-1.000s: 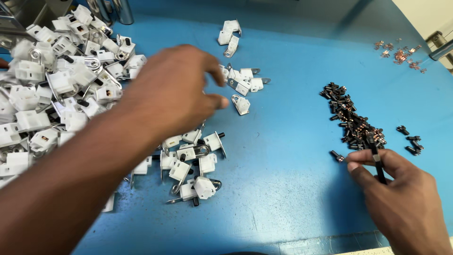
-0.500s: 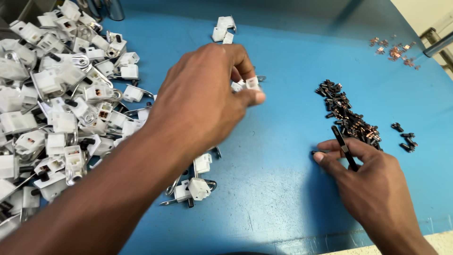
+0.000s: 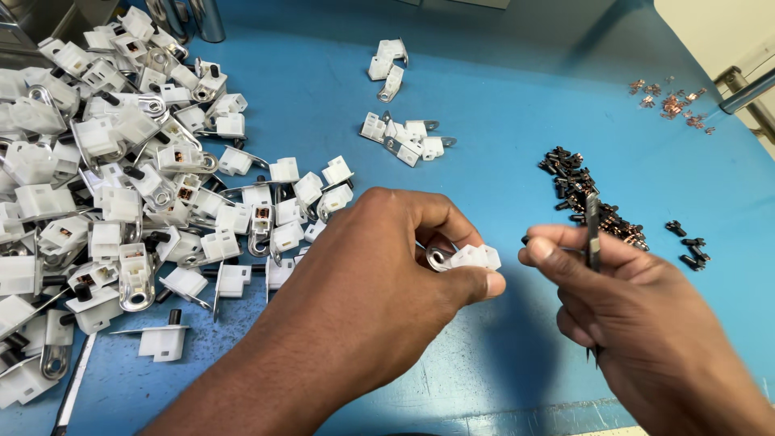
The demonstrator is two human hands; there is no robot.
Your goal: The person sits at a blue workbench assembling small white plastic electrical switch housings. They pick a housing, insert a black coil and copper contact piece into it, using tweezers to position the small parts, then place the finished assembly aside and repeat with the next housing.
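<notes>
The left hand (image 3: 387,274) is pinching a white plastic connector (image 3: 472,257); the right hand (image 3: 638,307) is gripping what may be thin tweezers (image 3: 593,230) above the blue table (image 3: 484,97).

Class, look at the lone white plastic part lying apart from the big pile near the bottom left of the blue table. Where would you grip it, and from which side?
Probably grip the lone white part across its blocky white body, coming straight down from above. It lies flat on the blue table with open surface all round, and the short dark pin on top and thin flat tab to its left look too slim to pinch securely.
</notes>
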